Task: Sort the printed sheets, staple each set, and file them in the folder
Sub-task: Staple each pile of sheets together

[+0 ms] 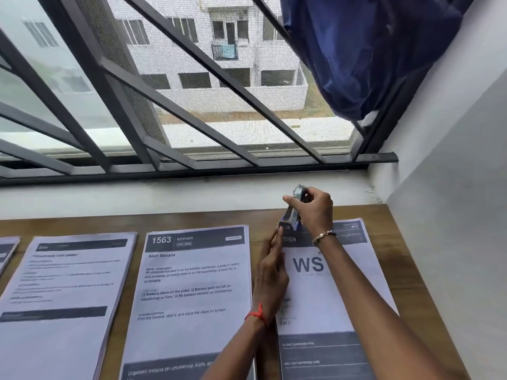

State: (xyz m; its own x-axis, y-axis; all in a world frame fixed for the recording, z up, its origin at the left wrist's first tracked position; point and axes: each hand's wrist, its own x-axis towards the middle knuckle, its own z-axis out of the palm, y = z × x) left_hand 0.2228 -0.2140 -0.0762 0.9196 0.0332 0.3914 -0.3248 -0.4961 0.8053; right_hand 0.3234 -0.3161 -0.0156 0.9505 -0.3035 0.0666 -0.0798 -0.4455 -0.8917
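Observation:
Several sets of printed sheets lie side by side on a wooden table (263, 220). The right set (329, 292), marked "WS", has its top left corner inside the jaws of a small blue and silver stapler (293, 212). My right hand (315, 209) grips the stapler from above. My left hand (271, 270) lies on the left edge of that set, fingers pressing beside the stapler. The middle set (192, 292) reads "1563 KITCHEN, Slice Banana". Another set (63, 292) lies to its left, and a further one (6, 250) shows at the far left edge. No folder is in view.
A white sill and a barred, screened window (192, 105) run along the back of the table. A blue curtain (365, 50) hangs at the upper right. A white wall (452, 187) closes the right side.

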